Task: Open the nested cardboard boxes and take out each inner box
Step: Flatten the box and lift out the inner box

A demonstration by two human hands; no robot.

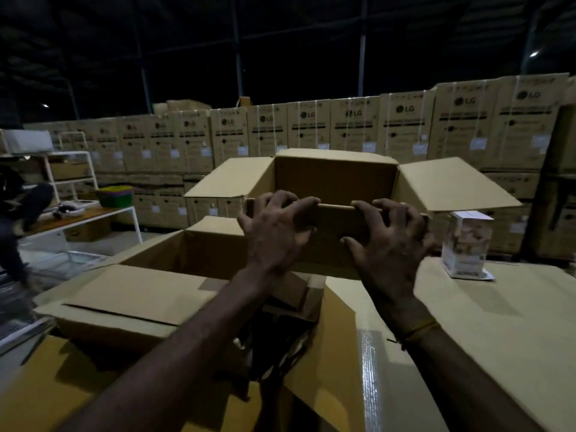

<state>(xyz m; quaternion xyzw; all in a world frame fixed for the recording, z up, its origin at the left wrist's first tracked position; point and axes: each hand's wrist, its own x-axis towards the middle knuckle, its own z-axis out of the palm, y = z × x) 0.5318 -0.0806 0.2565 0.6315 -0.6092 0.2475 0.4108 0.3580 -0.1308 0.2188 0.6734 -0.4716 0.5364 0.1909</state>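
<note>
Nearest lies the big box (131,307), flaps open. Above it both hands — left hand (274,235) and right hand (386,244) — curl over the near wall of the inner box (336,179) (flaps spread). Far right stands a white carton (467,244).

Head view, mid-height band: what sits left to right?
White metal-frame table → green plastic basket → left hand → right hand, both gripping the open brown cardboard box → small white printed carton.

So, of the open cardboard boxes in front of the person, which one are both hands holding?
The raised open box, with side flaps spread: left hand and right hand curl fingers over its near edge. The larger open box below it is untouched.
</note>
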